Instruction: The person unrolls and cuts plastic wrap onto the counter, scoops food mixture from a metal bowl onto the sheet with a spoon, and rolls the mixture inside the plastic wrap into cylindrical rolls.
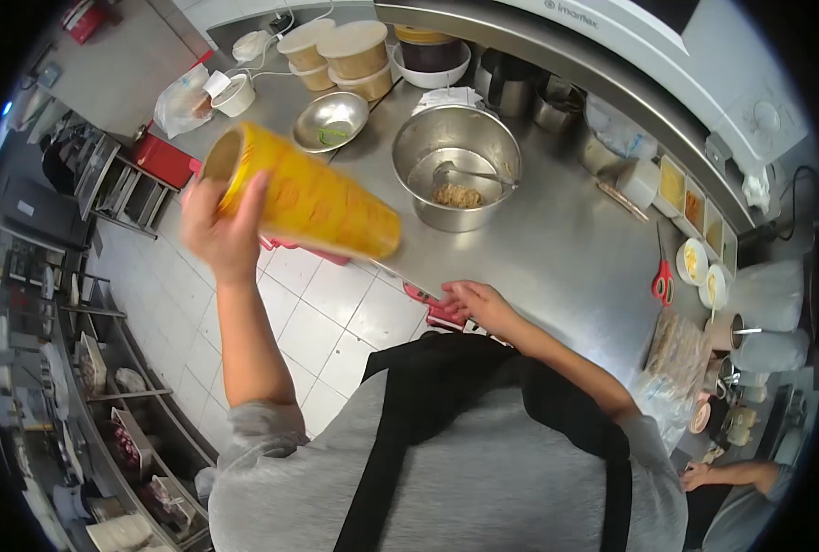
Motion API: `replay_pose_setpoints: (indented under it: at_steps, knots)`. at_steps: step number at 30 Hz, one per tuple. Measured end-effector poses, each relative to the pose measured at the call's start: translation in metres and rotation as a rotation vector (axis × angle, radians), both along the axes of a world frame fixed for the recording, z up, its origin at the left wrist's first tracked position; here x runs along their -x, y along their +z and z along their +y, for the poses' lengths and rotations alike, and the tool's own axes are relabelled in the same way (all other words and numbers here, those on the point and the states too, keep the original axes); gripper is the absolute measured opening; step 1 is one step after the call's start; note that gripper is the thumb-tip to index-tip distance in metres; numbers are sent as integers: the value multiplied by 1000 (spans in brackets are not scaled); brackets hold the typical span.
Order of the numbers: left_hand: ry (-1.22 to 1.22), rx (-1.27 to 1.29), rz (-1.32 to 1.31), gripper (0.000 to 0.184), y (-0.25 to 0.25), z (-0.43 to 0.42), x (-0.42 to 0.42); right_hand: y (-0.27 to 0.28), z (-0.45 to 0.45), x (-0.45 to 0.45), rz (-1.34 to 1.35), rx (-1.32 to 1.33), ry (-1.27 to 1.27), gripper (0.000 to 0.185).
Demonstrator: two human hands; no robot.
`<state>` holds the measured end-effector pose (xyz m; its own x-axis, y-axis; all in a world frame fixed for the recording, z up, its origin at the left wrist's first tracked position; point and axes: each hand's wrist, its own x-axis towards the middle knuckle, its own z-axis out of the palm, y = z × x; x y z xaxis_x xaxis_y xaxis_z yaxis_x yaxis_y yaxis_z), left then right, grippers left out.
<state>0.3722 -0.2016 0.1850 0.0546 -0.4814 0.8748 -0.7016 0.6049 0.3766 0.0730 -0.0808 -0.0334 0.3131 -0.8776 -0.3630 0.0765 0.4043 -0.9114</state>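
My left hand [224, 230] is wrapped round one end of a large yellow roll of cling film [322, 198], whose hollow core shows at the held end. The roll is tilted, raised at the counter's front left edge, its far end pointing right. My right hand [478, 306] hovers at the counter's front edge with fingers loosely apart and nothing in them. Beyond the roll stands a deep steel pot [455, 216] with a ladle [483, 175] and a lump of light-brown food [457, 196] inside. A steel bowl [359, 110] with a green strip sits behind the roll.
Lidded tubs [352, 48] are stacked at the back of the steel counter [557, 262]. Red-handled scissors [663, 283], small white bowls [693, 262] and a bagged item [676, 354] lie at right. Another person's hand [697, 476] shows at lower right. Shelves [106, 354] stand left.
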Motion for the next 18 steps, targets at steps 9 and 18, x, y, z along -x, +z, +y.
replay_pose_setpoints:
  at_steps: [9,18]
  knots:
    - [-595,-466,476,10,-77,76,85,43,76,56,-603,-222,-914,49]
    - [-991,-1284,391,16,-183,86,160,38,188,160,4,63,-1284,51]
